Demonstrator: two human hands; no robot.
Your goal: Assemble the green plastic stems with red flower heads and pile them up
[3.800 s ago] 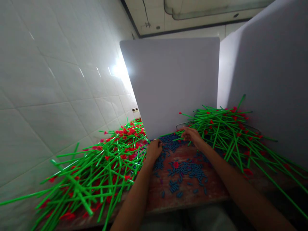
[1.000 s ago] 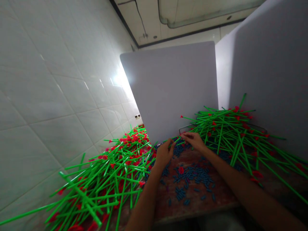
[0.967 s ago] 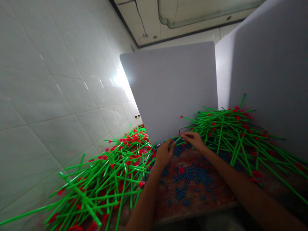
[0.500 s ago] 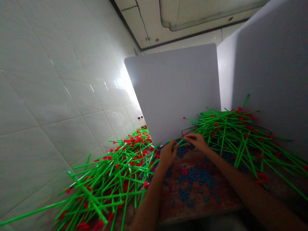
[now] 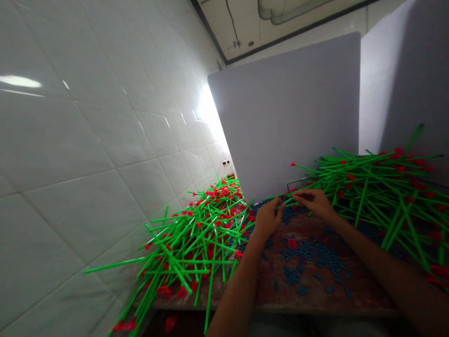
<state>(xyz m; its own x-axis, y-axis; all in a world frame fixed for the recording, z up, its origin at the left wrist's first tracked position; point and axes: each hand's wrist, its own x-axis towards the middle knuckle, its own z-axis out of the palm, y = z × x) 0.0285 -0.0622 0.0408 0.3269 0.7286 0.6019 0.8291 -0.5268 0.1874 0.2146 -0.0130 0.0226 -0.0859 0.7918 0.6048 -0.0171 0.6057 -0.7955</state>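
Observation:
My left hand (image 5: 269,218) is closed in a pinch around a thin green plastic stick (image 5: 289,204), which shows in the gap between my hands. Close on its right, my right hand (image 5: 315,203) has thumb and fingertips together near the stick; what they pinch is too small to make out. Below the hands, many small dark blue cylindrical pieces (image 5: 315,255) lie scattered on the worn reddish table (image 5: 266,292). A red cup-shaped piece (image 5: 292,243) rests among them.
A heap of green sticks with red ends (image 5: 196,243) spreads along the tiled wall (image 5: 87,140) on the left. Another heap of such sticks (image 5: 372,187) is piled at the right, by a thin metal wire frame (image 5: 298,181). A grey panel (image 5: 287,117) stands behind the table.
The view has turned left, so everything sits further right in the picture. Both hands keep nearly the same pose, close together over the table.

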